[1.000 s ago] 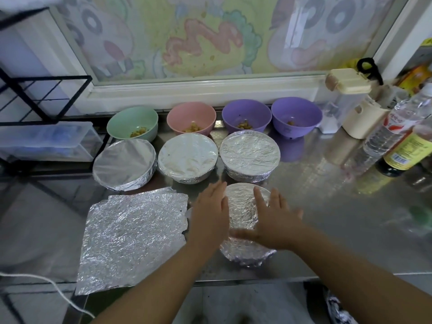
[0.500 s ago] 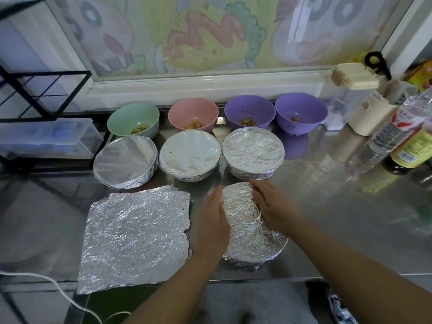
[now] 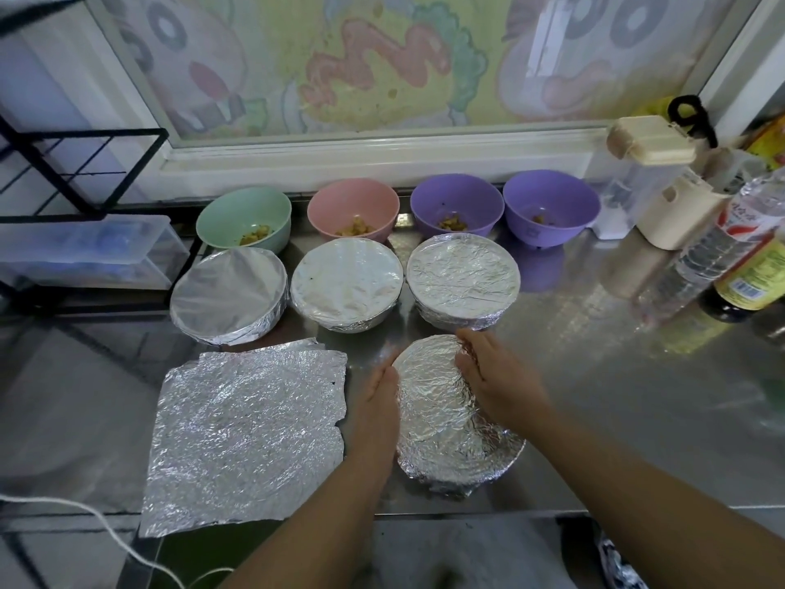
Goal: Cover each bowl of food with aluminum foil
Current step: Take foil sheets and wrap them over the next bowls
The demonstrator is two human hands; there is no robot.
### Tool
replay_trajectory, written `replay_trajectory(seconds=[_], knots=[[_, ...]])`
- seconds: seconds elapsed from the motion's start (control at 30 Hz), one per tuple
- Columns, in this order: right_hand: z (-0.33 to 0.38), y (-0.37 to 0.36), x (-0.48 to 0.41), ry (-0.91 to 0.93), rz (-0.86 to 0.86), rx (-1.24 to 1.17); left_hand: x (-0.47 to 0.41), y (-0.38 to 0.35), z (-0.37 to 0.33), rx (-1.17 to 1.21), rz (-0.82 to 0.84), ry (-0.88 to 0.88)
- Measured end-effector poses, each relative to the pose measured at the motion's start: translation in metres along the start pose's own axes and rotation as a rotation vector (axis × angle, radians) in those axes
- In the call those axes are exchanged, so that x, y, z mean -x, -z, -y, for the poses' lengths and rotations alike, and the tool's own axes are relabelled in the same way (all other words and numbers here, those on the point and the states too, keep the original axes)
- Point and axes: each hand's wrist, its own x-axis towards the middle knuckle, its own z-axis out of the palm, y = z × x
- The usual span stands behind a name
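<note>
At the worktop's [image 3: 603, 376] front edge the left hand [image 3: 380, 403] presses flat against the crinkled foil-wrapped round bowl [image 3: 441, 423], while the right hand [image 3: 499, 378] curls over its far rim, moulding the foil down. Next, likely, the loose silver foil sheet [image 3: 246, 435] needs an uncovered bowl, perhaps the mint-green plastic bowl [image 3: 238, 214] at the back edge. The wrapped bowl's contents are hidden.

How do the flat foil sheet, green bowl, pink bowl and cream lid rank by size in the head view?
1. flat foil sheet
2. green bowl and pink bowl: alike, not ranked
3. cream lid
</note>
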Motion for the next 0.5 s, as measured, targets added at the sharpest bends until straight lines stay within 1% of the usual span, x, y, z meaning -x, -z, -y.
replay_trajectory(seconds=[0.1, 0.17, 0.23, 0.3, 0.37, 0.4, 0.43, 0.5], knots=[[0.002, 0.001, 0.000, -0.009, 0.004, 0.030, -0.008, 0.003, 0.005, -0.060, 0.012, 0.044], [0.002, 0.002, 0.002, -0.014, 0.024, 0.038, -0.006, 0.006, -0.002, -0.099, 0.055, 0.056], [0.003, 0.004, 0.004, -0.018, 0.041, 0.044, -0.006, 0.011, -0.013, -0.174, 0.123, -0.005], [0.006, 0.010, 0.002, 0.027, -0.025, 0.080, -0.008, 0.015, -0.023, -0.265, 0.116, -0.105], [0.013, 0.015, -0.010, 0.115, -0.095, 0.088, -0.015, 0.014, -0.030, -0.362, 0.099, -0.196], [0.017, 0.018, -0.018, 0.155, -0.075, 0.063, -0.019, 0.012, -0.031, -0.409, 0.111, -0.223], [0.021, 0.019, -0.026, 0.186, -0.020, 0.037, -0.022, 0.010, -0.030, -0.443, 0.124, -0.247], [0.030, 0.022, -0.039, 0.203, 0.136, 0.039, -0.027, 0.005, -0.027, -0.481, 0.142, -0.257]])
